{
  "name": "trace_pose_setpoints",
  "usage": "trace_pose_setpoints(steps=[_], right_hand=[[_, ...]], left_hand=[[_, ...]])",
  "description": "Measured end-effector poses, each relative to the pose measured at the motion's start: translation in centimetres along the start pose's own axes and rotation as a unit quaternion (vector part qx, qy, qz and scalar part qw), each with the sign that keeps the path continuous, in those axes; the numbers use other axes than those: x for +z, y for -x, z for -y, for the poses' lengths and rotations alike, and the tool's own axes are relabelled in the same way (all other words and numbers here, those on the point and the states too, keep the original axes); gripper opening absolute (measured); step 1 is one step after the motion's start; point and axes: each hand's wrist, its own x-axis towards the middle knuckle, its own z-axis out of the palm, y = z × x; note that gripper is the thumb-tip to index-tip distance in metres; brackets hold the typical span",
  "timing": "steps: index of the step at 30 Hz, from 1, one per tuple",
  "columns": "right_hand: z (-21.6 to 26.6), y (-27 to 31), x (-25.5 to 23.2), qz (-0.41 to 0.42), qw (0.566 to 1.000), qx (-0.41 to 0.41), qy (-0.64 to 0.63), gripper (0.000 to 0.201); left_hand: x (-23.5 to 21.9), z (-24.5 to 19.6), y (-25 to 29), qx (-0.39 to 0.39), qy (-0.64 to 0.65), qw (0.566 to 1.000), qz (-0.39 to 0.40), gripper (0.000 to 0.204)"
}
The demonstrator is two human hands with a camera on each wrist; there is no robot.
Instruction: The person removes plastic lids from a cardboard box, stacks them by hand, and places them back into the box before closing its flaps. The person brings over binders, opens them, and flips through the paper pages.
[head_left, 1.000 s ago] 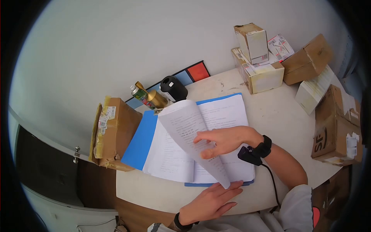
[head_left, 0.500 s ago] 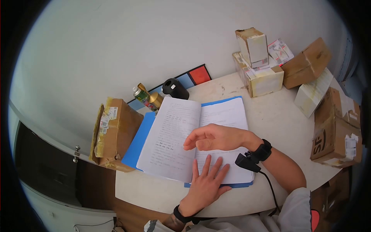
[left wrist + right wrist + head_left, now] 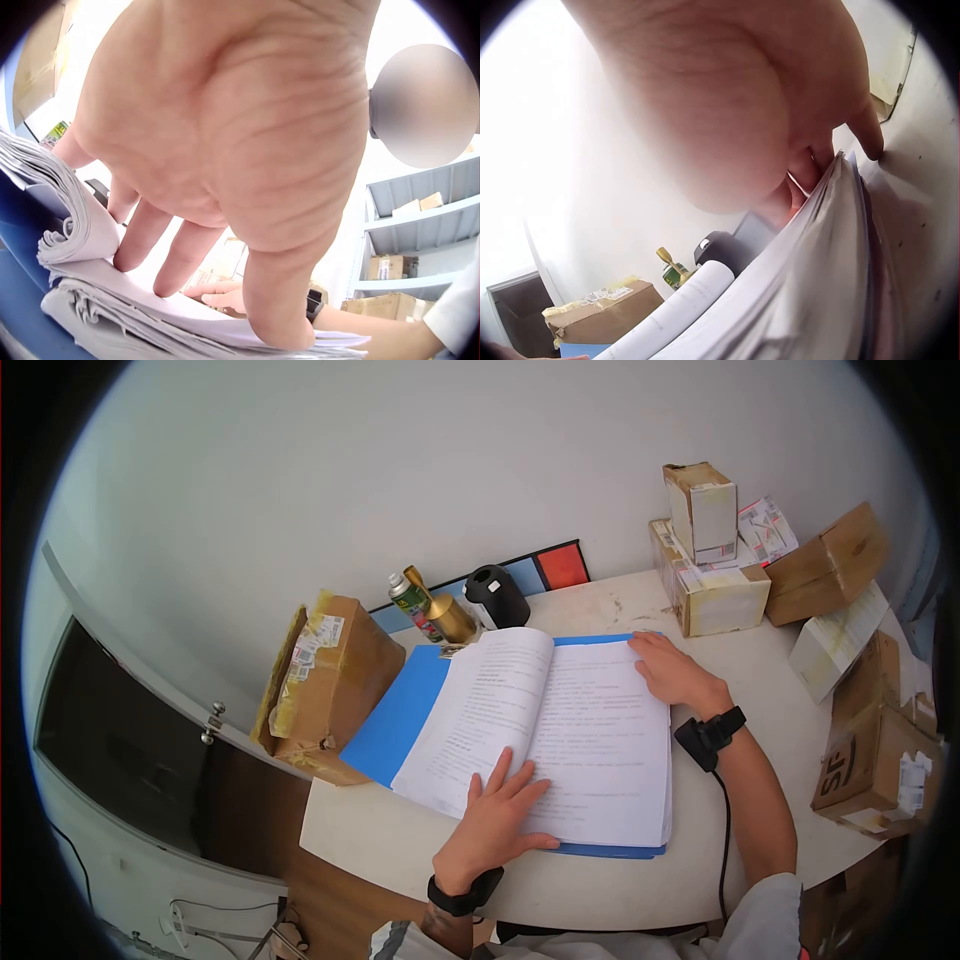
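A thick sheaf of printed pages (image 3: 606, 735) lies spread in a blue folder (image 3: 398, 712) on the table. The turned pages (image 3: 462, 735) bulge over on the left, forming a rolled fold in the left wrist view. My left hand (image 3: 497, 815) rests with spread fingers on the lower part of the sheaf, fingertips by that fold and thumb near the bottom edge. At the top right corner of the right-hand pages, my right hand (image 3: 683, 672) touches the paper with lightly bent fingers. In the right wrist view one finger (image 3: 866, 135) reaches past the sheaf's edge.
Left of the folder stands a taped cardboard box (image 3: 345, 685). Behind it are a spray can (image 3: 415, 608), a brass-coloured vessel (image 3: 452, 622) and a black container (image 3: 497, 600). Several parcels (image 3: 720, 600) are piled at the right. A cable (image 3: 727, 830) hangs from my right wrist.
A curled sheet has gone over to the left side. My right hand has moved from mid-page to the top right corner; my left hand has shifted from the bottom edge onto the pages.
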Motion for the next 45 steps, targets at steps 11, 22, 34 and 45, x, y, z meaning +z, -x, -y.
trace_pose_setpoints(steps=[11, 22, 34, 45], right_hand=[[-1.4, -0.7, -2.1, -0.159, 0.98, 0.028, -0.119, 0.027], [2.4, 0.5, -3.0, 0.013, 0.996, 0.089, 0.023, 0.056], [5.4, 0.2, -5.2, 0.038, 0.952, 0.12, -0.28, 0.062], [12.6, 1.8, 1.1, 0.348, 0.816, -0.229, -0.401, 0.083]], left_hand=[[1.5, -1.8, -0.7, 0.037, -0.016, 0.992, -0.12, 0.034], [0.8, 6.7, 4.3, -0.254, -0.001, 0.867, -0.428, 0.038], [-1.2, -0.3, 3.5, 0.248, 0.138, 0.952, -0.117, 0.037], [2.2, -4.2, 2.0, 0.221, -0.01, 0.974, -0.044, 0.073]])
